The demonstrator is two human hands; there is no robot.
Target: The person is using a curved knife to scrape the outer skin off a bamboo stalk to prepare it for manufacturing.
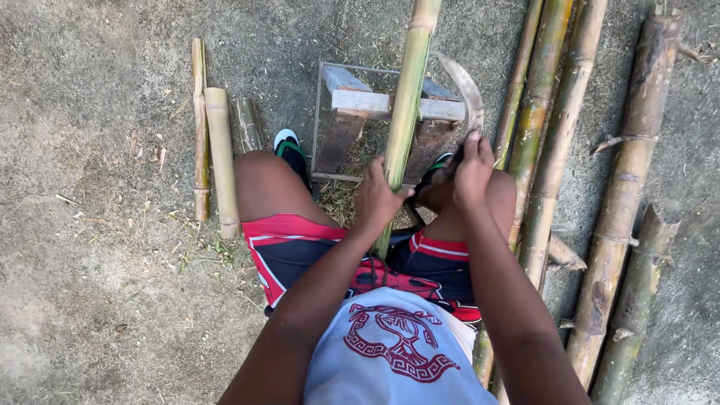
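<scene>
Meanwhile, the left hand [377, 196] is gripping the upright-running bamboo [409, 90] while the right hand [472, 171], just beside, is clasping a curved blade [465, 90].

My left hand [377, 201] is hemmed in close: the green bamboo pole [406, 112] runs straight up through it, with my knees on either side and the wooden stool [352, 105] just ahead. My right hand [471, 174] has the curved blade [463, 90] rising from it, and a row of long bamboo poles [555, 142] lies just beside it. Further left, past my leg, short bamboo pieces [217, 150] lie on the ground; beyond them the concrete [97, 225] lies open.
</scene>
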